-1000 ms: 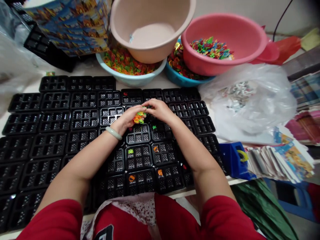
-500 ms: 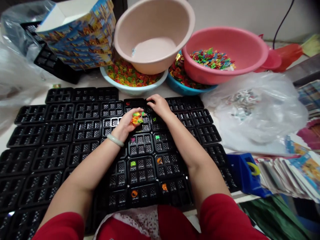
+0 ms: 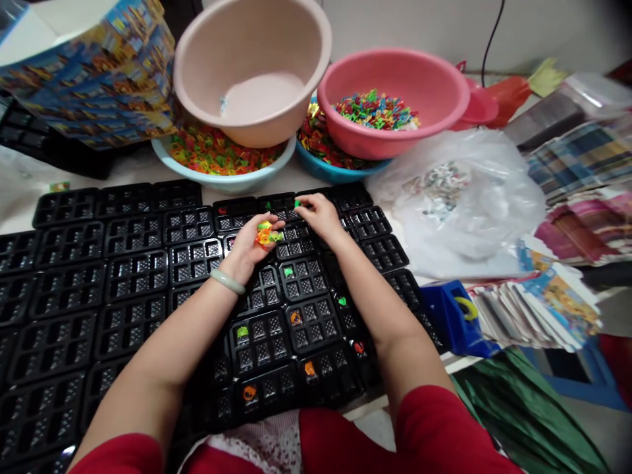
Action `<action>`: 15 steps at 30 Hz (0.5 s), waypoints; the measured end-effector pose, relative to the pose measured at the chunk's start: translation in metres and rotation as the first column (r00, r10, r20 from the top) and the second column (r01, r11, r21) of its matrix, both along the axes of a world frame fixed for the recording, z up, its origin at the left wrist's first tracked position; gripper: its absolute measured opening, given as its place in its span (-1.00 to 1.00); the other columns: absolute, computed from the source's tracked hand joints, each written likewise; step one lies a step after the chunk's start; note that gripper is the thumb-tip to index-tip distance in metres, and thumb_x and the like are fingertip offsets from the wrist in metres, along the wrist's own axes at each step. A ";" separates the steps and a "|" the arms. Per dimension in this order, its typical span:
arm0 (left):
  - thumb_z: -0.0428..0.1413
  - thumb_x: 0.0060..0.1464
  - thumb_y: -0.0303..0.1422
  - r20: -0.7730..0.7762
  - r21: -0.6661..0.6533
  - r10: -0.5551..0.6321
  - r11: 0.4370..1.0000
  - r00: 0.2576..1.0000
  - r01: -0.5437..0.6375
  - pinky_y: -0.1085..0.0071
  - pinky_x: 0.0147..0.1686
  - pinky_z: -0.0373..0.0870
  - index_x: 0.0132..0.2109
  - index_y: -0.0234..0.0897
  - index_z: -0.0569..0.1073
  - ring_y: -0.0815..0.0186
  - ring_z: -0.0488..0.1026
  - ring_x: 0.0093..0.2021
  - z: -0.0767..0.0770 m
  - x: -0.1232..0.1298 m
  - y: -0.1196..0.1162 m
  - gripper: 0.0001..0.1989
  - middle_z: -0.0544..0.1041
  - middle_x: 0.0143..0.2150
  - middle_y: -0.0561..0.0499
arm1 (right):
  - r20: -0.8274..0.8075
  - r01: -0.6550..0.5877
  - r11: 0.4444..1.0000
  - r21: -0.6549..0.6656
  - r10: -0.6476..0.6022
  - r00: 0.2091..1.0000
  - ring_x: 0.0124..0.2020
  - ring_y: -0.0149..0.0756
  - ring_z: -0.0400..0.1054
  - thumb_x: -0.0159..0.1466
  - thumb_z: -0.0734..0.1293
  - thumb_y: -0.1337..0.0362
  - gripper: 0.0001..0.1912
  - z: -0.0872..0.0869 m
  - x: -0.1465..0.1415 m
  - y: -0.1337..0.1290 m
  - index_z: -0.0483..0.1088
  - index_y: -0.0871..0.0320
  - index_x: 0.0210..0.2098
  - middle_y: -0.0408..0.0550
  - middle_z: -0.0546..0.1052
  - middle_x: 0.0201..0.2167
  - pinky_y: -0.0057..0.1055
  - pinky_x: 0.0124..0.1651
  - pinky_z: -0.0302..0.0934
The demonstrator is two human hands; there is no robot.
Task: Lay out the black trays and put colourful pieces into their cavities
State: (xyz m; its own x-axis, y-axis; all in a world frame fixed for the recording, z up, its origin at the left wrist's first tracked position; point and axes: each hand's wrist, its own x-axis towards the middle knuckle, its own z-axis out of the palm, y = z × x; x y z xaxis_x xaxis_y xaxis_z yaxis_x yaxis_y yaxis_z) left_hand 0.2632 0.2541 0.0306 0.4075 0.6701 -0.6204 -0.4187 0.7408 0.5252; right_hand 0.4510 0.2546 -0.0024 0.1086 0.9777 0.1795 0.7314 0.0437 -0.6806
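Note:
My left hand [image 3: 251,243] is palm up over the black trays, cupped around several small orange, yellow and green plastic pieces [image 3: 266,236]. A pale bracelet [image 3: 228,281] circles that wrist. To its right, my right hand [image 3: 318,214] pinches a small green piece [image 3: 297,204] between thumb and fingertips above the back trays. The black compartment trays [image 3: 309,322] lie side by side in rows. Single pieces sit in some compartments, among them a green one [image 3: 289,271], an orange one [image 3: 295,318] and a red one [image 3: 359,347].
Behind the trays are a light blue basin [image 3: 162,155] of pieces, a beige basin [image 3: 180,85], a blue basin [image 3: 336,172] and a pink basin [image 3: 444,99]. A plastic bag [image 3: 494,197], blue tape dispenser [image 3: 447,316] and cards [image 3: 523,316] lie right. A printed box [image 3: 108,79] stands back left.
The view has shifted to the right. My right hand now shows a green piece at its fingertips, and a green piece shows in a back tray. My left hand still holds its pieces.

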 end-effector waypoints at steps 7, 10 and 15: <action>0.08 0.23 -0.37 0.079 0.010 0.032 0.999 0.996 -0.032 0.66 -0.80 0.00 -0.35 -0.35 0.38 0.56 0.21 -0.72 -0.002 0.010 0.007 -0.81 0.46 -0.51 0.01 | 0.250 0.112 0.978 -0.176 -0.065 0.966 -0.03 -0.03 0.45 0.22 0.41 0.40 -0.68 0.006 0.028 0.044 0.56 0.20 -0.02 0.14 0.51 -0.06 -0.14 0.13 0.30; 0.03 0.26 -0.36 0.088 0.000 0.073 0.997 0.993 -0.074 0.66 -0.79 0.01 -0.36 -0.36 0.37 0.55 0.23 -0.72 -0.004 0.014 0.009 -0.78 0.43 -0.55 0.03 | 0.087 -0.050 0.998 -0.049 0.054 0.995 -0.11 -0.16 0.44 0.26 0.40 0.33 -0.77 0.013 0.012 0.017 0.56 0.16 -0.08 0.04 0.53 -0.14 -0.21 0.06 0.32; 0.07 0.21 -0.39 0.141 -0.041 0.167 0.986 0.976 -0.163 0.65 -0.77 0.09 -0.36 -0.35 0.38 0.50 0.31 -0.69 -0.004 0.028 0.001 -0.83 0.37 -0.60 0.09 | -0.204 -0.313 0.948 0.063 0.319 0.926 -0.25 -0.32 0.40 0.23 0.45 0.26 -0.76 0.016 -0.014 -0.045 0.57 0.07 -0.10 -0.08 0.56 -0.18 -0.34 -0.13 0.33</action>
State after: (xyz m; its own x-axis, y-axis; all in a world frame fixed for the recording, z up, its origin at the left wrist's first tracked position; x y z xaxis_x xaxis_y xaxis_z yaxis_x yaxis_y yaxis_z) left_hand 0.2910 0.2553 0.0271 0.3785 0.7180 -0.5841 -0.6058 0.6693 0.4302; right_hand 0.4366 0.2093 0.0136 -0.1668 0.9624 0.2145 0.5184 0.2707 -0.8112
